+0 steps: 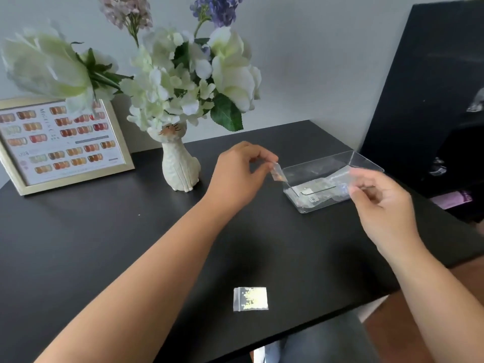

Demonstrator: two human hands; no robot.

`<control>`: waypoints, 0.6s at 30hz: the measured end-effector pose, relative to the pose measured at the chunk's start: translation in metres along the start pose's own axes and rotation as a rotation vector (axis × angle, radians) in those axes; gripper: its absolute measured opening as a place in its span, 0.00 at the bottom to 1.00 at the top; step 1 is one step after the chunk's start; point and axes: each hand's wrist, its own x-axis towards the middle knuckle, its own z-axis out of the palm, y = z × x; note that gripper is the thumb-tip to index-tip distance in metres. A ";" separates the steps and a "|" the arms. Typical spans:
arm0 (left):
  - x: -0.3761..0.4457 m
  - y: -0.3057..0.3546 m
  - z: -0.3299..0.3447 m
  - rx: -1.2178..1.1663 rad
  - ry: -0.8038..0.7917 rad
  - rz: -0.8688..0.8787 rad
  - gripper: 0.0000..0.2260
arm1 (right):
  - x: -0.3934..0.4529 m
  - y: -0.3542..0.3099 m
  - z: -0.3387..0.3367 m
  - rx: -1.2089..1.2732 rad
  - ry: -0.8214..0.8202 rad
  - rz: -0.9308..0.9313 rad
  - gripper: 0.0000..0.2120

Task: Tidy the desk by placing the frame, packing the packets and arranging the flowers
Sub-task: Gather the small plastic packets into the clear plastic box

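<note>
A clear plastic box (366, 159) stands on the black desk (104, 244) at the right, with several small packets lying inside. My left hand (238, 174) pinches a small packet of brown bits (278, 174) just left of the box's near corner. Over the box's right side, my right hand (379, 200) holds a clear packet with bluish bits (340, 183). A packet of yellow bits (250, 299) lies flat near the desk's front edge. The silver picture frame (123, 158) leans against the wall at the back left. White and purple flowers (178, 82) fill a white cat-shaped vase (179, 169).
A tall black cabinet (432, 87) stands to the right of the desk, with small clear bags and a purple item on its shelves. The desk's front edge runs diagonally at the lower right, above a grey seat (327, 341).
</note>
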 end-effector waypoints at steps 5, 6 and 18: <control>0.031 0.017 0.046 -0.016 -0.122 0.062 0.06 | 0.050 0.003 -0.015 -0.163 0.018 0.023 0.15; 0.035 0.018 0.054 -0.001 -0.151 0.062 0.07 | 0.058 0.005 -0.016 -0.193 0.004 0.041 0.15; 0.022 -0.009 0.046 0.221 -0.251 -0.024 0.16 | 0.052 0.023 -0.002 -0.420 -0.007 0.102 0.13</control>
